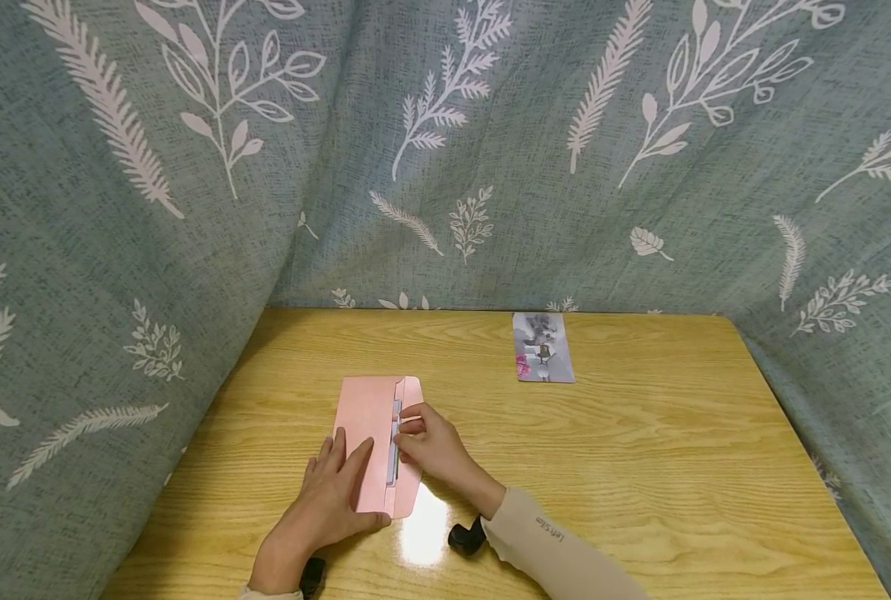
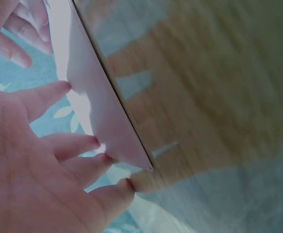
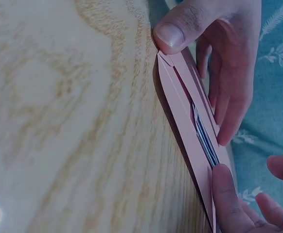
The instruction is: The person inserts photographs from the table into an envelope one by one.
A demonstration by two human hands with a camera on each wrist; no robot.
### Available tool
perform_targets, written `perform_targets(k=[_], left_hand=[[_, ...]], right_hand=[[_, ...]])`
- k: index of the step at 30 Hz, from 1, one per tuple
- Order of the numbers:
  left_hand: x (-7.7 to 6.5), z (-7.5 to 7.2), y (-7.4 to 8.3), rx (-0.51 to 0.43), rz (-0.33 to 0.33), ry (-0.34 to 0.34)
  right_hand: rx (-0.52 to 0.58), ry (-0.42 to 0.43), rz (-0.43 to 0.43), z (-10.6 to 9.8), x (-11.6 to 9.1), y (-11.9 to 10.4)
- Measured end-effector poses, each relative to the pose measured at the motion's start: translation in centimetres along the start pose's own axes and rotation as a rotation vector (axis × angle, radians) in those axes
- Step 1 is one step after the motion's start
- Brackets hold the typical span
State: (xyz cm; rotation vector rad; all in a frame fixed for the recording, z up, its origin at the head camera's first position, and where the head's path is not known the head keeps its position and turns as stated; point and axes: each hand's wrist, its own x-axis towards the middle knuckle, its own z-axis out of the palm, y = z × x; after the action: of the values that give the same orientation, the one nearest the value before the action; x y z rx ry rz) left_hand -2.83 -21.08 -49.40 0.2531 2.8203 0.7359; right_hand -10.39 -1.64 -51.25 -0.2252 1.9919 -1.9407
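A pink envelope [image 1: 366, 408] lies on the table with its flap [image 1: 412, 396] folded out to the right. Several thin cards [image 1: 392, 458] show in its opening, and their edges form a stack [image 3: 207, 143] in the right wrist view. My left hand [image 1: 332, 496] rests spread on the envelope, fingers on its face and thumb at the near corner by the flap. At the opening, my right hand [image 1: 433, 446] touches the cards with a fingertip [image 3: 224, 177], its other fingers held apart. The cards' lower parts are hidden inside the envelope.
A picture card [image 1: 546, 354] with grey artwork and a pink flower lies near the back of the wooden table [image 1: 640, 450]. Leaf-patterned curtains [image 1: 415, 217] hang at the back and both sides. Black wrist devices [image 1: 466, 537] sit by the wrists.
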Motion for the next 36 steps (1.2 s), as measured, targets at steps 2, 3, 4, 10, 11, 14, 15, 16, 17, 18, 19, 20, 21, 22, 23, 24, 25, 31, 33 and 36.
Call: perform_targets(k=[2,3,4,10,11,14,15,16,17,18,19,20,21,22,23,24,25,31,33,36], left_hand=[[0.0,0.0,0.0,0.003,-0.002,-0.002],[0.0,0.0,0.0,0.004,-0.004,-0.003],[0.0,0.0,0.0,0.005,-0.005,-0.004],[0.0,0.0,-0.1,-0.005,-0.014,-0.012],[0.0,0.1,-0.1,-0.007,-0.016,-0.012],[0.0,0.1,-0.2,-0.009,-0.022,-0.010],[0.0,0.1,-0.3,-0.009,-0.023,-0.010],[0.0,0.1,-0.3,-0.009,-0.025,-0.008],[0.0,0.1,-0.3,-0.009,-0.025,-0.008],[0.0,0.2,-0.3,-0.011,-0.025,-0.010],[0.0,0.2,-0.3,-0.013,-0.024,-0.009],[0.0,0.2,-0.3,-0.014,-0.024,-0.009],[0.0,0.2,-0.3,-0.016,-0.022,-0.011],[0.0,0.2,-0.3,-0.015,-0.022,-0.011],[0.0,0.2,-0.3,-0.015,-0.023,-0.013],[0.0,0.2,-0.3,-0.015,-0.024,-0.014],[0.0,0.2,-0.3,-0.014,-0.026,-0.015],[0.0,0.2,-0.3,-0.010,-0.036,-0.017],[0.0,0.2,-0.3,-0.007,-0.036,-0.014],[0.1,0.1,-0.2,-0.001,-0.033,-0.012]], right_hand=[[0.001,-0.003,-0.001,-0.1,0.0,0.0],[0.005,-0.007,-0.001,-0.2,-0.1,-0.1],[0.006,-0.010,0.000,-0.3,-0.1,-0.1],[-0.033,-0.014,-0.034,-1.9,-0.1,-0.7],[-0.042,-0.009,-0.049,-2.4,0.0,-0.8],[-0.082,0.013,-0.089,-4.2,0.3,-1.4],[-0.091,0.024,-0.097,-4.9,0.5,-1.5],[-0.105,0.036,-0.109,-5.6,0.6,-1.6],[-0.117,0.049,-0.115,-6.3,0.8,-1.7],[-0.136,0.066,-0.121,-7.0,0.9,-1.8],[-0.158,0.086,-0.128,-7.8,1.1,-1.9],[-0.161,0.100,-0.128,-8.5,1.2,-2.1],[-0.177,0.117,-0.133,-9.3,1.2,-2.2],[-0.194,0.133,-0.132,-10.0,1.3,-2.4],[-0.213,0.149,-0.130,-10.7,1.4,-2.6],[-0.236,0.164,-0.134,-11.4,1.4,-2.7],[-0.244,0.174,-0.131,-12.2,1.5,-2.8],[-0.304,0.249,-0.120,-17.2,2.9,-3.1],[-0.318,0.289,-0.101,-18.9,3.4,-3.2],[-0.363,0.357,-0.061,-21.3,4.3,-3.3]])
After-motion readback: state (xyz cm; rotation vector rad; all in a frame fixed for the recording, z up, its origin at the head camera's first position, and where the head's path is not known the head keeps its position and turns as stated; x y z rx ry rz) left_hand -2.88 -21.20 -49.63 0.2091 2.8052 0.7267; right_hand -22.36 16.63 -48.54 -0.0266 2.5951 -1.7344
